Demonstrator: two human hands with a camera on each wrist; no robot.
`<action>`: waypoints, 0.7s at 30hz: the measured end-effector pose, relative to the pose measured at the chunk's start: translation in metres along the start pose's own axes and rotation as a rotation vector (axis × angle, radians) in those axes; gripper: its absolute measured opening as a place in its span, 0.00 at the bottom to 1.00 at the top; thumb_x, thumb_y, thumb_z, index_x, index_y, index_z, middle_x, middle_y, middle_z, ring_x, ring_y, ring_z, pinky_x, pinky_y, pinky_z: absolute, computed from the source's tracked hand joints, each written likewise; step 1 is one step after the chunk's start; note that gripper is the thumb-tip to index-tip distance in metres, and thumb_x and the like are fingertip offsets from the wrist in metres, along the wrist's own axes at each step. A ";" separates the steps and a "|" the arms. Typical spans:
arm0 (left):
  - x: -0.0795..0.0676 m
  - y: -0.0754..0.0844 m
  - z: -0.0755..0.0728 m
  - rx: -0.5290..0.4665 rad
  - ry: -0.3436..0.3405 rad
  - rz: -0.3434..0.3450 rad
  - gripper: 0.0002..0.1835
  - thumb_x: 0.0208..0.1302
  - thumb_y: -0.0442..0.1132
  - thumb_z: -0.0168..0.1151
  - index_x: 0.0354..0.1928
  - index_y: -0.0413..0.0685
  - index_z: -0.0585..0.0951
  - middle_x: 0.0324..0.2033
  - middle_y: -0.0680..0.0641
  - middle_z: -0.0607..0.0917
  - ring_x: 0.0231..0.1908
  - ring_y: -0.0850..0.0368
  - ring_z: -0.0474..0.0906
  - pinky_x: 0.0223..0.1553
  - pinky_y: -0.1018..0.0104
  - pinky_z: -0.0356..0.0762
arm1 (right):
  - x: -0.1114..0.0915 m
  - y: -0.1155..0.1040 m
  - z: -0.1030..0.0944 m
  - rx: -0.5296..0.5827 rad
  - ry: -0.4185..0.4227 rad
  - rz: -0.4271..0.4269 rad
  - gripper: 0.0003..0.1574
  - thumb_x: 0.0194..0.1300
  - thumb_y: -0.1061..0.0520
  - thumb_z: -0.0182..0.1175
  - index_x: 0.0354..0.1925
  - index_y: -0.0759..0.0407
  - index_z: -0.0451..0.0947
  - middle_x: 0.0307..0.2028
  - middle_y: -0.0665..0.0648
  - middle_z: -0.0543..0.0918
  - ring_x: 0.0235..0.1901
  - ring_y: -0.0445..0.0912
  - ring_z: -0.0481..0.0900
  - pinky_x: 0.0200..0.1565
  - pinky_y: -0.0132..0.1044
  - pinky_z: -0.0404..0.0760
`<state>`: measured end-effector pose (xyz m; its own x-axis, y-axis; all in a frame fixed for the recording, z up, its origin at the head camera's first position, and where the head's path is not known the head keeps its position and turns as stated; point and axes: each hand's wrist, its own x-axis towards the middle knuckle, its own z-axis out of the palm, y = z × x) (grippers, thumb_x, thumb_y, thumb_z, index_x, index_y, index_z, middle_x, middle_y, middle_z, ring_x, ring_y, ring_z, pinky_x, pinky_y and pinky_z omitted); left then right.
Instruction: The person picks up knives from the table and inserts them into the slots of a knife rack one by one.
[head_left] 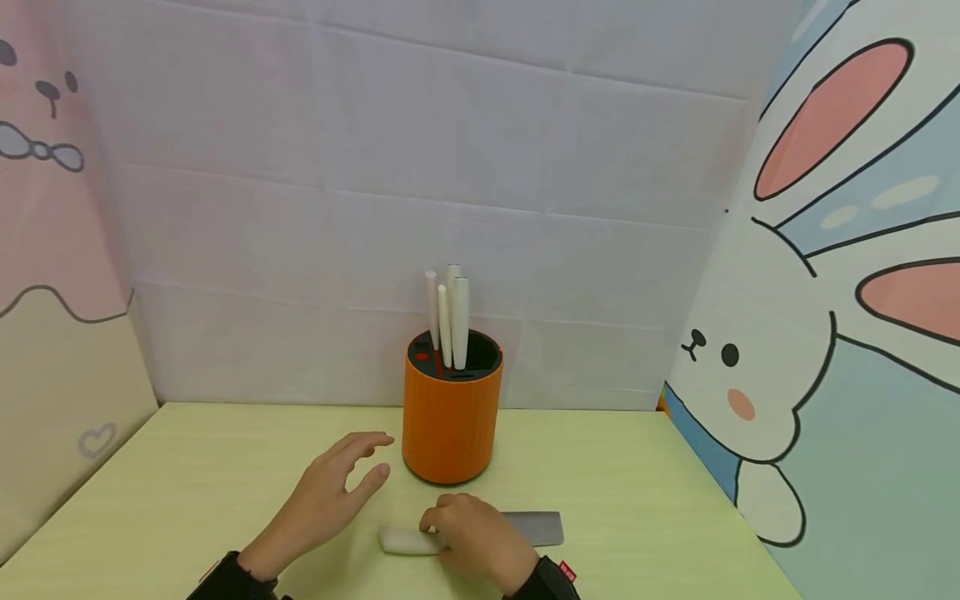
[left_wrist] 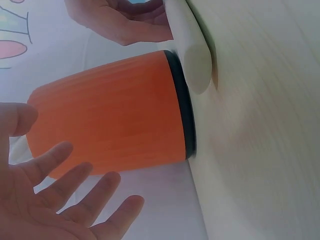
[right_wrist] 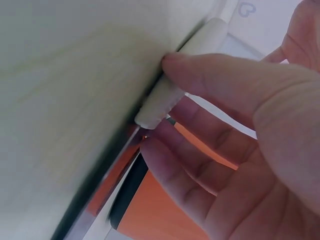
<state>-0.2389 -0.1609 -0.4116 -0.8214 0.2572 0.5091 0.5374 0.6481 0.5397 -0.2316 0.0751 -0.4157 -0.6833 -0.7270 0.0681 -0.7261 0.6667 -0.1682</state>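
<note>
A cleaver with a pale handle (head_left: 408, 542) and a wide grey blade (head_left: 542, 528) lies crosswise near the front of the table. My right hand (head_left: 483, 535) grips it around the handle; in the right wrist view the thumb (right_wrist: 200, 70) is on one side of the handle and the fingers (right_wrist: 185, 175) are on the other. My left hand (head_left: 326, 496) is held over the table left of the orange knife block (head_left: 452, 429), fingers spread and holding nothing. The left wrist view has the handle's rounded butt end (left_wrist: 197, 67) close to the tabletop.
Several white-handled knives (head_left: 460, 321) stand upright in the block's black top (head_left: 483, 354), behind both hands. The pale green table (head_left: 247, 450) ends at a white cloth backdrop (head_left: 435, 150). Cartoon-printed panels (head_left: 862, 467) flank both sides.
</note>
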 end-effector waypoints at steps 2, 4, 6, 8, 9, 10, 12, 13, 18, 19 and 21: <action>0.000 0.000 0.000 0.000 -0.001 -0.002 0.18 0.68 0.50 0.58 0.59 0.72 0.71 0.56 0.64 0.72 0.51 0.63 0.72 0.45 0.53 0.77 | 0.000 0.000 0.001 -0.014 0.006 -0.017 0.18 0.49 0.60 0.75 0.39 0.48 0.83 0.30 0.40 0.76 0.28 0.31 0.69 0.35 0.23 0.72; 0.000 0.000 0.000 -0.001 0.000 -0.002 0.19 0.68 0.49 0.59 0.59 0.72 0.71 0.56 0.64 0.72 0.51 0.63 0.73 0.45 0.53 0.77 | 0.000 0.000 0.001 -0.018 0.007 -0.027 0.17 0.49 0.60 0.74 0.39 0.48 0.83 0.30 0.40 0.76 0.28 0.31 0.69 0.34 0.22 0.72; 0.000 0.000 0.000 0.000 0.001 0.000 0.18 0.69 0.51 0.58 0.59 0.72 0.71 0.56 0.64 0.72 0.51 0.63 0.73 0.45 0.53 0.77 | 0.000 0.000 0.000 -0.019 0.005 -0.032 0.17 0.49 0.60 0.74 0.39 0.49 0.83 0.30 0.41 0.76 0.28 0.31 0.69 0.34 0.22 0.72; 0.000 0.000 0.000 0.002 0.002 0.003 0.18 0.69 0.52 0.57 0.59 0.72 0.71 0.56 0.64 0.72 0.51 0.63 0.73 0.45 0.53 0.77 | -0.001 0.001 0.000 -0.018 0.007 -0.035 0.18 0.49 0.61 0.74 0.39 0.49 0.83 0.30 0.41 0.76 0.28 0.31 0.69 0.35 0.22 0.72; 0.000 0.000 0.000 0.004 0.002 0.005 0.18 0.69 0.53 0.56 0.59 0.72 0.71 0.57 0.64 0.72 0.51 0.62 0.73 0.45 0.53 0.77 | -0.001 0.002 0.000 -0.014 0.009 -0.035 0.18 0.49 0.61 0.74 0.40 0.49 0.83 0.30 0.41 0.77 0.28 0.31 0.70 0.35 0.22 0.72; 0.000 0.000 0.000 0.003 0.002 0.007 0.18 0.69 0.54 0.56 0.59 0.72 0.71 0.57 0.64 0.72 0.51 0.62 0.73 0.45 0.53 0.77 | -0.001 0.002 -0.001 -0.017 0.014 -0.040 0.18 0.48 0.61 0.74 0.40 0.49 0.83 0.30 0.41 0.77 0.29 0.31 0.70 0.35 0.22 0.72; 0.000 -0.001 0.000 0.004 0.001 0.008 0.18 0.69 0.55 0.55 0.59 0.72 0.71 0.57 0.65 0.72 0.51 0.62 0.73 0.45 0.53 0.77 | -0.002 0.004 -0.002 -0.023 0.025 -0.047 0.19 0.48 0.61 0.75 0.41 0.48 0.83 0.31 0.41 0.77 0.29 0.31 0.70 0.35 0.21 0.72; 0.001 -0.001 0.000 0.005 0.000 0.008 0.18 0.69 0.56 0.55 0.59 0.72 0.71 0.57 0.65 0.72 0.51 0.61 0.73 0.45 0.53 0.77 | -0.002 0.006 -0.003 -0.030 0.034 -0.051 0.20 0.48 0.61 0.75 0.41 0.48 0.83 0.32 0.41 0.77 0.30 0.31 0.71 0.35 0.21 0.72; 0.000 -0.001 0.000 0.003 -0.005 0.006 0.18 0.69 0.58 0.53 0.59 0.73 0.70 0.57 0.64 0.72 0.51 0.62 0.73 0.45 0.53 0.77 | -0.005 0.010 -0.012 -0.032 0.043 -0.070 0.20 0.52 0.61 0.72 0.44 0.48 0.82 0.36 0.42 0.78 0.33 0.31 0.71 0.36 0.21 0.72; 0.000 -0.001 0.000 0.004 -0.006 0.006 0.18 0.69 0.58 0.53 0.59 0.72 0.70 0.57 0.64 0.72 0.51 0.62 0.73 0.46 0.53 0.77 | -0.005 0.011 -0.014 -0.025 0.043 -0.070 0.20 0.53 0.62 0.71 0.45 0.48 0.81 0.36 0.42 0.78 0.34 0.31 0.71 0.37 0.21 0.72; 0.000 -0.002 0.000 0.005 -0.003 0.007 0.18 0.69 0.57 0.54 0.59 0.72 0.71 0.57 0.63 0.72 0.51 0.63 0.73 0.46 0.54 0.77 | -0.006 0.012 -0.019 0.000 0.036 -0.065 0.20 0.55 0.61 0.70 0.47 0.48 0.81 0.37 0.42 0.77 0.35 0.31 0.71 0.37 0.21 0.72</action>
<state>-0.2401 -0.1618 -0.4127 -0.8185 0.2640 0.5103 0.5419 0.6499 0.5329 -0.2377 0.0907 -0.3996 -0.6374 -0.7620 0.1143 -0.7688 0.6187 -0.1618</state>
